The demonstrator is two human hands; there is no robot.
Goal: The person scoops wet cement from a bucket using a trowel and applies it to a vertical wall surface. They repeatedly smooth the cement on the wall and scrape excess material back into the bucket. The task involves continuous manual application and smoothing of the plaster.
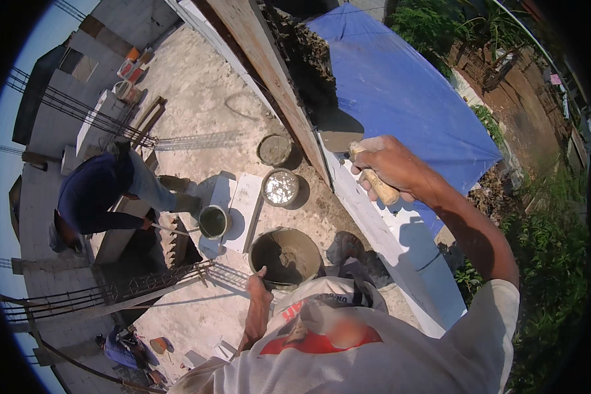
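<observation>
My right hand (389,164) is closed around the wooden handle of a trowel (382,188). Its grey blade (343,139) reaches to the edge of a white block wall (400,240), beside a long wooden board (279,69). Down at my left, my left hand (259,289) grips the rim of a round dark tub (316,246). Wet grey mortar (287,259) lies in that tub, partly spread up its sides.
Two buckets, one of grey mix (274,150) and one of shiny liquid (281,188), stand beyond the tub. A stooping co-worker (98,194) holds a stick near another bucket (213,222). Rebar cages (111,289) cross at left. A blue tarp (400,92) spreads beyond the wall.
</observation>
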